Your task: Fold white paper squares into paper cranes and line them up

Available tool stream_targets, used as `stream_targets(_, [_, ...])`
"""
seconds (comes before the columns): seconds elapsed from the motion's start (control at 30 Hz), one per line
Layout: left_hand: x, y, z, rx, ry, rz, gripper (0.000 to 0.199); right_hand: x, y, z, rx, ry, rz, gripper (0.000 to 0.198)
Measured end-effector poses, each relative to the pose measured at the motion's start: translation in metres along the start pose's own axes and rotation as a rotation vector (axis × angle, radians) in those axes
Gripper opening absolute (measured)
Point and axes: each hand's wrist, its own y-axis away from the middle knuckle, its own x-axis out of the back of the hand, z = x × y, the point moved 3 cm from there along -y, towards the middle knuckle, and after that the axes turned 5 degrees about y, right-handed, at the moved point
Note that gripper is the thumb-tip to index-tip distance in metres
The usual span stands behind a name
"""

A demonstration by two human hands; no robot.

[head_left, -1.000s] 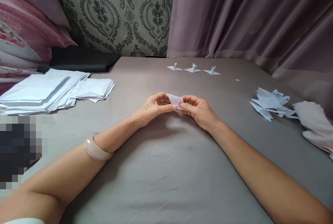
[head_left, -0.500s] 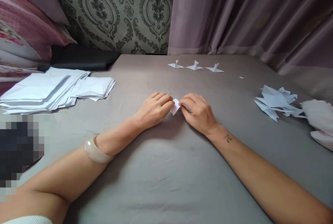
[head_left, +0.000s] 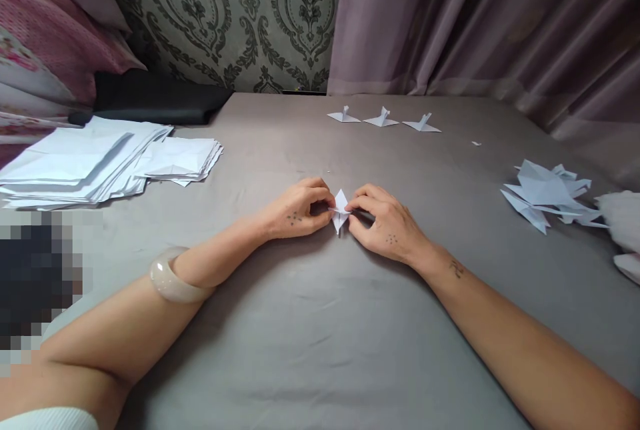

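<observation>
A small white folded paper crane is held up between my hands, over the middle of the grey cloth surface. Its pointed wings reach up and down from a narrow centre. My left hand pinches its left side between thumb and fingertips. On the opposite side, my right hand grips it with thumb and index finger. The fingertips cover the ends of the crane. A pale bangle circles my left forearm.
Three finished paper cranes stand in a row at the back. A pile of folded paper pieces lies at right beside a whitish cloth. Stacked white paper sheets and smaller squares are on the left. A paper scrap lies back right.
The paper between my hands has turned and opened out, so both pointed wings now show. My left hand has rolled, with its thumb now visible. The view has tilted slightly.
</observation>
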Motion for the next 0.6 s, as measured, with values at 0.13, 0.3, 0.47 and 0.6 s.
stream_targets(0.13, [-0.001,-0.003,-0.003,0.035,0.028,0.033,0.018,0.001,-0.003,0.002,-0.040,-0.089,-0.010,0.015])
stream_targets(0.3, [-0.003,-0.005,-0.008,0.115,0.049,0.083,0.019,0.001,-0.006,0.005,-0.118,-0.212,-0.032,0.014])
stream_targets(0.47, [-0.005,-0.005,-0.011,0.194,0.116,0.095,0.016,-0.004,-0.009,0.010,-0.197,-0.285,-0.040,0.015])
stream_targets(0.6, [-0.005,-0.006,-0.012,0.238,0.151,0.101,0.016,-0.006,-0.012,0.012,-0.240,-0.297,-0.067,0.017])
